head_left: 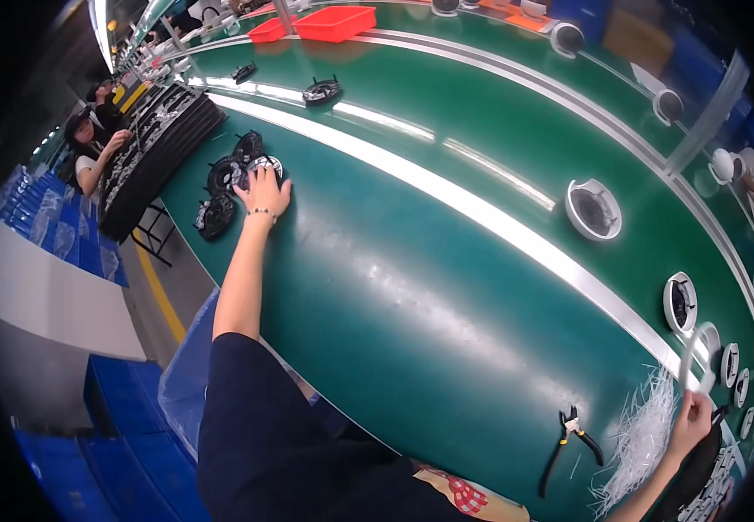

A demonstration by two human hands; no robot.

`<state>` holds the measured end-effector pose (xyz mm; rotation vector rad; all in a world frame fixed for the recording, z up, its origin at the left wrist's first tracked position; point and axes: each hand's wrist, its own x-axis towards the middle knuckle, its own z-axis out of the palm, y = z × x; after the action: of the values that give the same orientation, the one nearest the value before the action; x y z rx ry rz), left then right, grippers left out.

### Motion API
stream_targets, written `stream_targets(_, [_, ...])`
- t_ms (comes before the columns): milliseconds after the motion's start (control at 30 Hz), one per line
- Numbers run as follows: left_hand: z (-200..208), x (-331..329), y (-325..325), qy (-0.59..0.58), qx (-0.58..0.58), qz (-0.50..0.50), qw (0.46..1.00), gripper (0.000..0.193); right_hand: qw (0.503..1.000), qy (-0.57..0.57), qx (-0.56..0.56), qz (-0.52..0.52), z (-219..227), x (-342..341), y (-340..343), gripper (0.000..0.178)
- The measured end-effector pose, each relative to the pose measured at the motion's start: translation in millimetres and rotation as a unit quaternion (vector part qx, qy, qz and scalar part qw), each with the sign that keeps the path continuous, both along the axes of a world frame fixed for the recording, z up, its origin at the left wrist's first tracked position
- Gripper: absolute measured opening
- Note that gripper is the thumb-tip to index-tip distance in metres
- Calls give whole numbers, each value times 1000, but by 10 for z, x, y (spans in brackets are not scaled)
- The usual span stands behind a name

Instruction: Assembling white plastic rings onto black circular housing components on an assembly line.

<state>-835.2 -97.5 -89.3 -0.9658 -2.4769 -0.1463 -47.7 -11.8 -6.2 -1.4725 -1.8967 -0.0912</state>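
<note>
My left arm stretches to the far left of the green bench, where my left hand (266, 193) lies with its fingers apart over a cluster of round black plastic parts (222, 176). Its fingertips touch a round part with a pale, shiny face (267, 163); no firm grip shows. Another black part (214, 217) lies just left of my wrist. At the far right, my right hand (693, 424) is closed on the lower edge of a white plastic ring (688, 365), held upright. Beneath and beside that hand is a heap of thin clear-white plastic strips (642, 439).
Cutting pliers (572, 426) with black-and-yellow handles lie near the strips. Beyond a pale rail, a green belt (464, 96) carries white round housings (593, 210) and black parts (321, 90). A stack of black trays (155, 148) stands at left, with a person beside it.
</note>
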Motion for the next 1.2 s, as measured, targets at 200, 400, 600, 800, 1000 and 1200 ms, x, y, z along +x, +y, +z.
stream_targets(200, [154,1226,52,-85,-47,-192,977,44,962,-2,-36,269,23,-1738,-63,19])
stream_targets(400, [459,2214,13,-170,-22,-406,898,47,900,-153,-136,383,-298,-2415,-192,30])
stream_targets(600, [406,2137,212,-191,140,-400,885,36,922,-154,-59,350,-216,-2529,-369,59])
stream_targets(800, [379,2126,372,-335,-45,-374,863,39,904,-182,-234,307,-278,-2731,-480,106])
stream_targets(1000, [199,2424,328,-641,138,-362,662,28,940,170,-214,205,-389,-2744,-548,123])
stream_targets(1200, [288,3251,114,-807,190,-360,429,28,947,181,-124,237,-374,-2905,-511,121])
